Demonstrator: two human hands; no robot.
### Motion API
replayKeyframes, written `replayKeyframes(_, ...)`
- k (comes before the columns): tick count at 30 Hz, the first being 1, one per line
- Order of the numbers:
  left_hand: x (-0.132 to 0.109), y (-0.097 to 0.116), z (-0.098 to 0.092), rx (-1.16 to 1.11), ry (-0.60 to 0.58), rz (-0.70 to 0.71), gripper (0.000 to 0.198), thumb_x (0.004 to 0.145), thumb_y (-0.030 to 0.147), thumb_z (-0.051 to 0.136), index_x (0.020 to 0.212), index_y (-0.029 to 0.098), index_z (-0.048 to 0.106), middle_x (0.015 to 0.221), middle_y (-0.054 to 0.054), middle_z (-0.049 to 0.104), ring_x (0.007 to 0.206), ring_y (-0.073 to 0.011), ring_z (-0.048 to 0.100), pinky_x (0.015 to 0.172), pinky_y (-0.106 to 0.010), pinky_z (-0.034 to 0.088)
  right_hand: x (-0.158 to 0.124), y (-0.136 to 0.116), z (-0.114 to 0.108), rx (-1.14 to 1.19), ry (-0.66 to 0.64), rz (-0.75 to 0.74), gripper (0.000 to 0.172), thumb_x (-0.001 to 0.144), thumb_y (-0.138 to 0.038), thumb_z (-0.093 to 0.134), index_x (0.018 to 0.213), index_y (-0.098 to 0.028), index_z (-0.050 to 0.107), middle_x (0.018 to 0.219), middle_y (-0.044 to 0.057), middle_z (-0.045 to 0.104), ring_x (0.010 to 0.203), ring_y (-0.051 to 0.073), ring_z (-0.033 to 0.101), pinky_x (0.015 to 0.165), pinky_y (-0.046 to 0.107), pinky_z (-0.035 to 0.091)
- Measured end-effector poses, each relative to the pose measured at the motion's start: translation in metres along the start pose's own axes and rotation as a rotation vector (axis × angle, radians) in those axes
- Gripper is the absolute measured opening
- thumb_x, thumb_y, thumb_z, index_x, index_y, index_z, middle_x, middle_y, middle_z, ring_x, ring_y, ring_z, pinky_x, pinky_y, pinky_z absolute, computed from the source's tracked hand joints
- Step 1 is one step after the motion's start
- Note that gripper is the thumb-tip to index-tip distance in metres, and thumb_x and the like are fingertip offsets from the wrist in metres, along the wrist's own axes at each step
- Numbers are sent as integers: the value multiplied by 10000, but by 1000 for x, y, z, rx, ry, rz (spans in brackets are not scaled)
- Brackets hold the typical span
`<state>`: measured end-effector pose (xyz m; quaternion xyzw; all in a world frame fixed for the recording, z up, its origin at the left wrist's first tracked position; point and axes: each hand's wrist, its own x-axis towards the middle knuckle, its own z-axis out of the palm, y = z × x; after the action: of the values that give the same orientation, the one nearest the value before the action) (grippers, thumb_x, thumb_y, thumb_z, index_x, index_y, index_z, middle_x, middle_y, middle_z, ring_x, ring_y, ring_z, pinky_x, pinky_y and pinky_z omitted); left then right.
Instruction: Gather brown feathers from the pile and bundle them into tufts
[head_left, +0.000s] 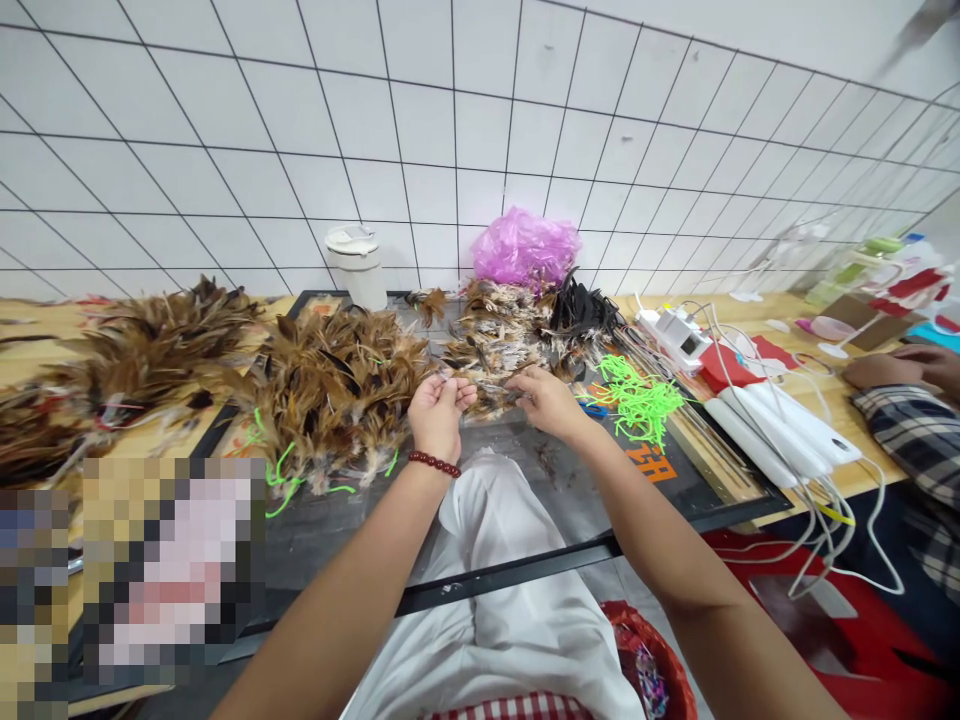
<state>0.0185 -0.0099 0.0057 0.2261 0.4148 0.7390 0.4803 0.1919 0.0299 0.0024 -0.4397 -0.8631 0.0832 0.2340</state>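
Note:
My left hand (439, 405), with a dark red bead bracelet (433, 462) at the wrist, is closed round a small bunch of brown feathers (487, 392). My right hand (547, 398) pinches the other end of the same bunch. Both hands hover over a dark mat (570, 490) on the table. A big heap of brown feathers (330, 390) lies just left of my left hand. A mixed speckled heap (495, 325) lies behind my hands, with black feathers (581, 305) to its right.
Neon green cords (637, 395) and blue scissors (594, 409) lie right of my right hand. A white lidded cup (356, 262) and pink plastic bag (525, 245) stand by the tiled wall. White power banks with cables (780, 425) lie at right. Another person's hand (896, 368) rests at far right.

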Motion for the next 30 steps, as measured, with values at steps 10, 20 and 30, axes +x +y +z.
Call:
replayKeyframes(10,-14,3,3,52,-177,-103,248,677,270,736,837,106,640,732,-55,685,587,-105,640,574,-232,521,8,-3,-4,628,176,293,143,737,-318,627,711,-178,612,624,-15,575,581,117,506,585,246,405)
replayKeyframes(20,-18,3,3,100,-226,-358,136,723,201,707,783,88,660,752,-99,702,661,-149,681,637,-256,548,7,-30,-4,1269,68,366,288,584,-399,773,679,-176,619,626,-26,629,579,97,562,603,237,467)
replayKeyframes(30,-19,5,2,139,-409,-459,101,712,166,712,734,83,659,625,-59,660,518,-95,611,497,-188,499,8,-20,2,1109,95,324,230,612,-366,747,731,-187,667,729,-9,646,672,122,585,689,276,478)
